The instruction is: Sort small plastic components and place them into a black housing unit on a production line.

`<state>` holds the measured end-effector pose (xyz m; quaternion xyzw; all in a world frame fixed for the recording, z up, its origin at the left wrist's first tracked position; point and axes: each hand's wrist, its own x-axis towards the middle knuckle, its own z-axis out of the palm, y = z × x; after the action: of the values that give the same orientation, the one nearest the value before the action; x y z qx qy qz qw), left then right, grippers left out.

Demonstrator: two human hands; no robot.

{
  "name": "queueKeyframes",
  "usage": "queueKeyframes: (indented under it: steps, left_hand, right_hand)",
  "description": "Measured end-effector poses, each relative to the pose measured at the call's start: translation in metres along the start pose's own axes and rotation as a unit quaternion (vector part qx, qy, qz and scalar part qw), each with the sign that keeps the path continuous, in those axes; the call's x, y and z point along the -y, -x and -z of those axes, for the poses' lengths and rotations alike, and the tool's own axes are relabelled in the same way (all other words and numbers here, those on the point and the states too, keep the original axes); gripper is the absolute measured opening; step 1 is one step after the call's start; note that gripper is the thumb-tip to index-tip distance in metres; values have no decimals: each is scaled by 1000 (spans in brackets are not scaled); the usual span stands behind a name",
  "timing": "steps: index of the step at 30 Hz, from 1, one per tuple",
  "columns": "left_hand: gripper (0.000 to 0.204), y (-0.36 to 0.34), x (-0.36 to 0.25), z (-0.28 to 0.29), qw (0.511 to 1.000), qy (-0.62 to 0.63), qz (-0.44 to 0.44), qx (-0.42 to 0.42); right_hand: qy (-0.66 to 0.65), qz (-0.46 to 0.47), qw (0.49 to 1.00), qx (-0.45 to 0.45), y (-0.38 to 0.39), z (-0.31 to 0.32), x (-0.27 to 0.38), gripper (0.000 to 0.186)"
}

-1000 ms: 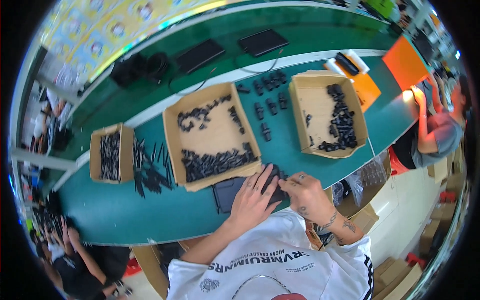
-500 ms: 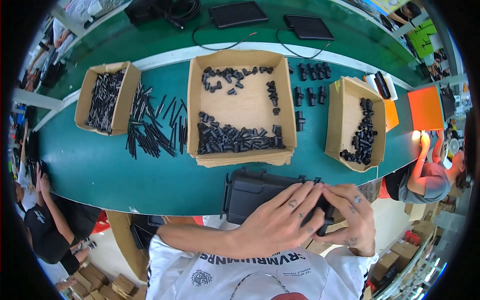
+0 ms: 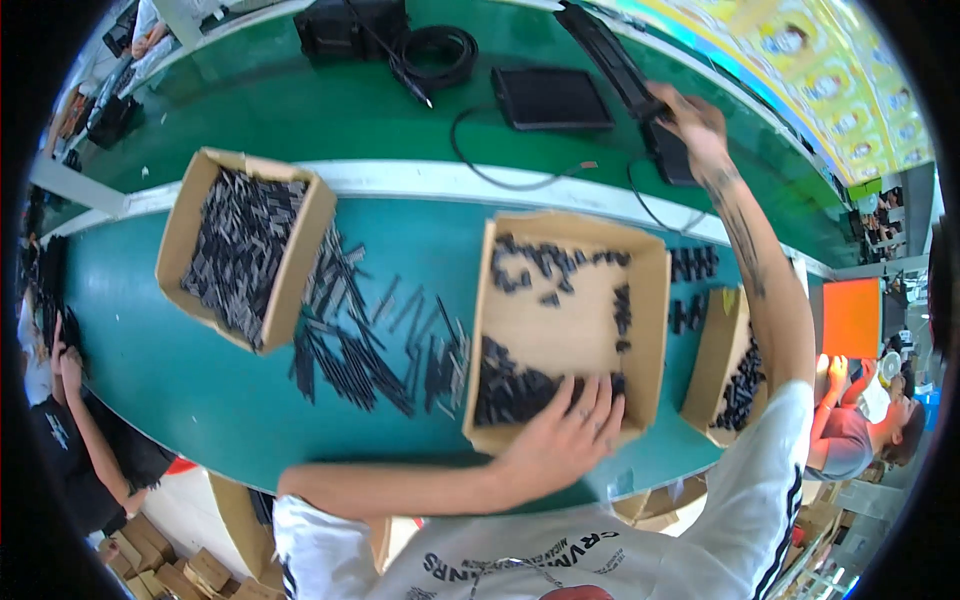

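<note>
My right arm stretches to the far green strip, where my right hand (image 3: 692, 122) grips the near end of a long black plastic case (image 3: 608, 58), seen nearly edge-on. The case reaches over beside a flat black panel (image 3: 552, 99) with a cable, and a second dark panel (image 3: 668, 155) lies partly beneath my right hand. My left hand (image 3: 568, 432) rests at the near edge of the middle cardboard box (image 3: 655, 340). Its fingers are apart, with the tips over a heap of small black fittings (image 3: 505, 385); nothing shows held in them.
At left stands a box (image 3: 315, 235) full of thin black rods (image 3: 240, 250), with more rods (image 3: 350, 365) loose beside it. Black fittings (image 3: 690, 263) lie in rows right of the middle box, near another box (image 3: 708, 350). A coiled cable (image 3: 437, 57) lies far back. People work at both sides.
My hands were together on the black case at the near edge. Now my right hand has carried it to the far strip, and my left has moved to the middle box. The view has shifted.
</note>
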<state>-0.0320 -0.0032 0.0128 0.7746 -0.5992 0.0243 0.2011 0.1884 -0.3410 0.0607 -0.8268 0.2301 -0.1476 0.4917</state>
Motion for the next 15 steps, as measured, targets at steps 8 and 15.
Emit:
queueKeyframes:
  steps: [8, 15]
  left_hand:
    - [44, -2, -4, -17, 997, 41, -29, 63]
    - [47, 3, 3, -18, 991, 83, -42, 94]
  right_hand:
    - [-229, 185, 954, 51, -160, -104, -2, 31]
    - [-147, 187, 955, 177, -140, -161, 24, 29]
